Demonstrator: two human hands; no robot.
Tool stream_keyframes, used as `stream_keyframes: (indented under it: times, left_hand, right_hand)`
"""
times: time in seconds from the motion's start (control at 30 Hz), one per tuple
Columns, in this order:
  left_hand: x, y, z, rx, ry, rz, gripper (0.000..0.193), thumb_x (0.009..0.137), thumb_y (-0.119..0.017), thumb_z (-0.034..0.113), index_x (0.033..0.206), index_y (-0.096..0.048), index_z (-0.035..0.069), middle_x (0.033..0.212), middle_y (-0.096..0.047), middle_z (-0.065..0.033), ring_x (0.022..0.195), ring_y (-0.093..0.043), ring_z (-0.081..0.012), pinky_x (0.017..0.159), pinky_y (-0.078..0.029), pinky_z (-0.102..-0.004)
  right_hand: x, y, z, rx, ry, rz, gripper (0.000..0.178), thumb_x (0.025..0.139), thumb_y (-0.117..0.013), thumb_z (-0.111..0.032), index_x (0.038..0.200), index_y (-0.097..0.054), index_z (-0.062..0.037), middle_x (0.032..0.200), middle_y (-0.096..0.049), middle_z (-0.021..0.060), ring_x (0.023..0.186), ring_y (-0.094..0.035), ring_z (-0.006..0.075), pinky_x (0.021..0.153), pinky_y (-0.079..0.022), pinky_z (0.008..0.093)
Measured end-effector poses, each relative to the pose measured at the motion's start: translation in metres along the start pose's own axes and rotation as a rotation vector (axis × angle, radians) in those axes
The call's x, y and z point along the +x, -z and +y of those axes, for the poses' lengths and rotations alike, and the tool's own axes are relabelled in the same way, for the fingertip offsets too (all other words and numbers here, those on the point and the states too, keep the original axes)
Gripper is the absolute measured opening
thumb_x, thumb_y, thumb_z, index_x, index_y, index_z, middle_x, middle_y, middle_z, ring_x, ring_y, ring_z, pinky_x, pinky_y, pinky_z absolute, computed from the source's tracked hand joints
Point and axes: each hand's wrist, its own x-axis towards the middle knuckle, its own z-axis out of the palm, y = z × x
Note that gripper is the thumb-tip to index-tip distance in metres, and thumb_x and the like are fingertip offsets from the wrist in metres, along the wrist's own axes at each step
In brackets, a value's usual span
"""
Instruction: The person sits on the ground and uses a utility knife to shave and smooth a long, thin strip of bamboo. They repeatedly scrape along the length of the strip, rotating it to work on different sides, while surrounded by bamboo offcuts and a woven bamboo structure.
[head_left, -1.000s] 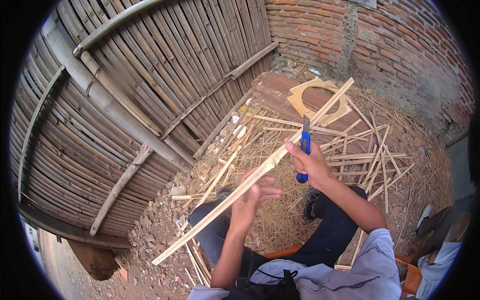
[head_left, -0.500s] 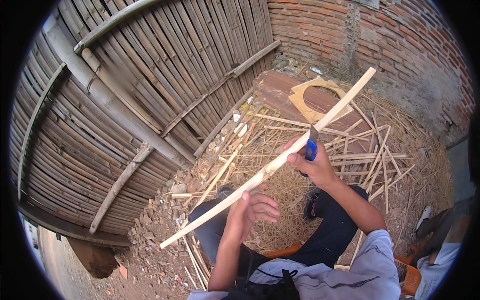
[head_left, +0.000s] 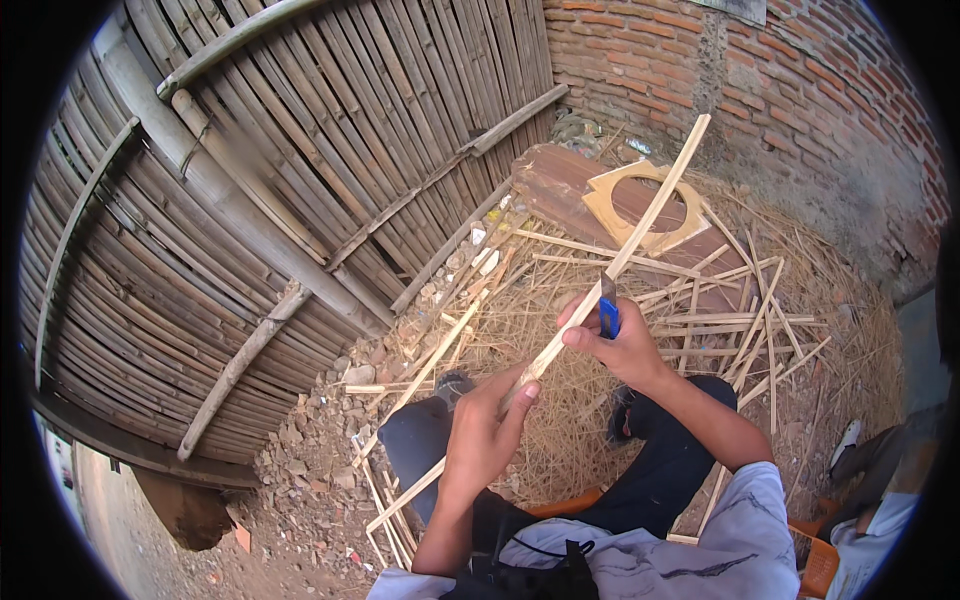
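Observation:
A long pale wooden stick (head_left: 663, 192) slants across in front of me, its upper end far right and its lower end near my left knee. My left hand (head_left: 478, 440) is closed around its lower half, thumb on top. Farther up, my right hand (head_left: 632, 348) holds a blue-handled utility knife (head_left: 609, 316) with its blade against the stick. The right thumb presses on the stick's near side, while part of the right fingers is hidden behind the stick.
Thin shavings (head_left: 560, 400) and several cut sticks (head_left: 755, 320) litter the ground ahead. Beyond lie a reddish-brown board (head_left: 550, 185) and a flat piece with a round hole (head_left: 690, 232). A bamboo wall (head_left: 400, 130) and a brick wall (head_left: 640, 60) meet behind. Another person's leg (head_left: 865, 445) shows at right.
My left hand has gone from spread fingers beside the stick to gripping it. The stick has shifted down toward me and stands steeper; the right hand with the knife has moved slightly left and down.

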Motion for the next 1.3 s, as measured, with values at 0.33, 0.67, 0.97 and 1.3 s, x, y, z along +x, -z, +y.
stream_keyframes:
  times: [0.33, 0.67, 0.97, 1.3]
  left_hand:
    - [-0.007, 0.004, 0.002, -0.342, 0.389, -0.025, 0.031, 0.113, -0.064, 0.022, 0.131, -0.076, 0.001, 0.082, -0.066, -0.0004, 0.074, -0.055, -0.0073, 0.065, -0.046, -0.0269]
    - [-0.012, -0.009, 0.012, -0.261, 0.212, 0.085, 0.024, 0.108, -0.071, 0.014, 0.123, -0.076, -0.005, 0.093, -0.068, 0.0002, 0.081, -0.052, -0.0041, 0.069, -0.042, -0.0228]
    - [-0.019, -0.009, 0.012, -0.396, 0.421, 0.042, 0.030, 0.109, -0.071, 0.015, 0.134, -0.076, 0.000, 0.095, -0.072, 0.0003, 0.082, -0.055, -0.0060, 0.071, -0.047, -0.0251]
    - [-0.047, -0.006, -0.013, -0.468, 0.485, -0.025, 0.036, 0.112, -0.067, 0.022, 0.138, -0.073, -0.002, 0.076, -0.053, 0.0096, 0.063, -0.041, 0.0004, 0.056, -0.029, -0.0201]
  right_hand:
    - [-0.016, -0.010, -0.023, -0.724, 0.488, 0.001, 0.033, 0.101, -0.078, -0.036, 0.108, -0.072, -0.0049, 0.088, -0.073, 0.0096, 0.074, -0.075, 0.0252, 0.062, -0.055, 0.0369]
    - [-0.024, -0.025, -0.027, -0.888, 0.630, 0.006, 0.030, 0.094, -0.083, -0.034, 0.108, -0.075, -0.0084, 0.086, -0.074, 0.0075, 0.068, -0.075, 0.0269, 0.057, -0.057, 0.0375]
    - [-0.017, -0.012, -0.028, -0.892, 0.567, 0.153, 0.028, 0.097, -0.082, -0.030, 0.108, -0.076, -0.0061, 0.087, -0.076, 0.0099, 0.069, -0.076, 0.0272, 0.057, -0.057, 0.0376]
    - [0.000, 0.029, -0.024, -0.877, 0.527, 0.360, 0.027, 0.100, -0.080, -0.029, 0.106, -0.076, -0.0029, 0.091, -0.078, 0.0130, 0.071, -0.077, 0.0270, 0.061, -0.057, 0.0360]
